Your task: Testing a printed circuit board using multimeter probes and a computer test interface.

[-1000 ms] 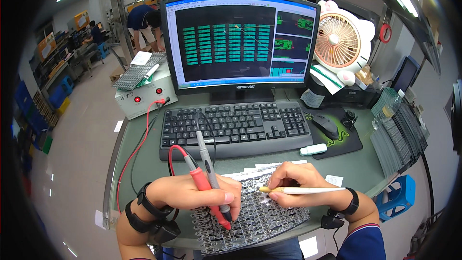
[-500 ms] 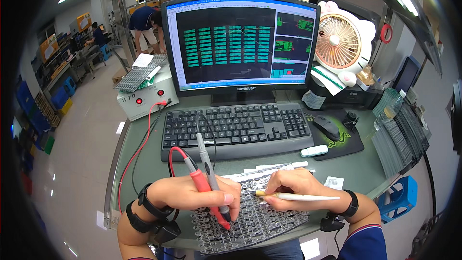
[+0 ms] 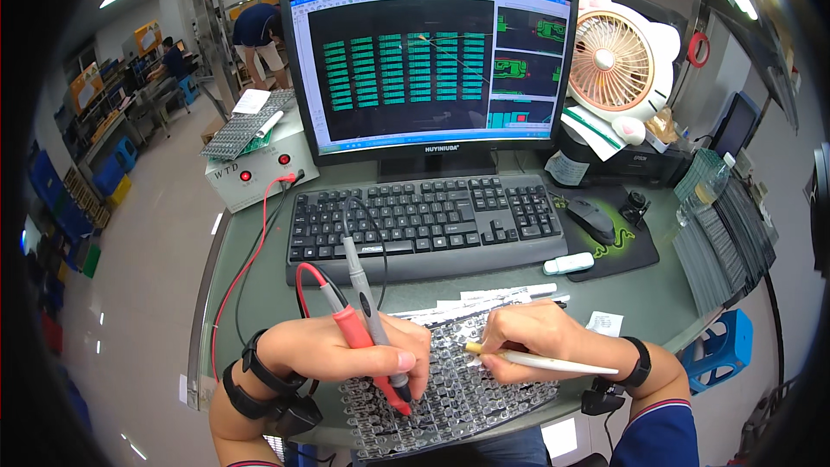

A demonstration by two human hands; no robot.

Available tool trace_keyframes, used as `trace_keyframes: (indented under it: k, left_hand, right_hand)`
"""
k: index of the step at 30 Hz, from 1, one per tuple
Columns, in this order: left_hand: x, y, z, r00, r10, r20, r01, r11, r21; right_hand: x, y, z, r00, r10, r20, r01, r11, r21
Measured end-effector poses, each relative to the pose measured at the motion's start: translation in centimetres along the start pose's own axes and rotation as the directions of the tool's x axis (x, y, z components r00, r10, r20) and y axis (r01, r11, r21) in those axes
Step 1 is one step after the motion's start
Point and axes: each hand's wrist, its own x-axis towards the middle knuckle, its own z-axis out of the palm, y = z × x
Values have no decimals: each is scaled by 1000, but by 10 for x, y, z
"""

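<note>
On the desk's front edge lies a silvery panel of many small circuit boards (image 3: 484, 402). My left hand (image 3: 320, 348) is closed around two test probes, a red probe (image 3: 353, 329) and a grey probe (image 3: 362, 284). Both probe tips point down at the panel's left half and sit close together; contact is too small to tell. My right hand (image 3: 540, 337) pinches a slim white-handled brush (image 3: 553, 363) with a yellowish collar, over the panel's upper middle. The brush's tip is hard to make out.
Behind the panel stand a black keyboard (image 3: 424, 223) and a monitor (image 3: 406, 69). A white tester box (image 3: 259, 169) with red knobs feeds the probe leads. To the right are a mouse (image 3: 591, 220), a fan (image 3: 609, 60), a bottle (image 3: 705, 190) and stacked grey panels (image 3: 726, 246).
The whole view has shifted slightly. The brush in my right hand has tilted a little, its handle end lower. My left hand keeps both probes at nearly the same spot on the panel.
</note>
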Motion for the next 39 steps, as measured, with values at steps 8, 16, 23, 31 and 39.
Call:
trace_keyframes:
  k: [8, 16, 23, 31, 39]
  left_hand:
    - [-1, 1, -1, 1000, -12, -9, 12, 1000, -1]
    - [-5, 3, 0, 999, -11, -48, 10, 1000, -26]
    - [-7, 13, 1, 976, 128, -175, -130, 992, 0]
    - [-3, 22, 31, 532, 491, -690, -485, 845, 227]
    - [-1, -1, 2, 468, 310, -828, -569, 823, -13]
  right_hand:
    - [3, -4, -4, 996, 86, 34, -85, 996, -3]
    - [3, -13, -17, 961, 278, 5, -274, 944, 181]
    - [7, -13, -64, 970, 198, -144, -231, 935, -270]
    - [-39, -36, -109, 786, 588, -190, -459, 761, 457]
    - [-275, -55, -260, 86, 256, -963, -597, 787, 156]
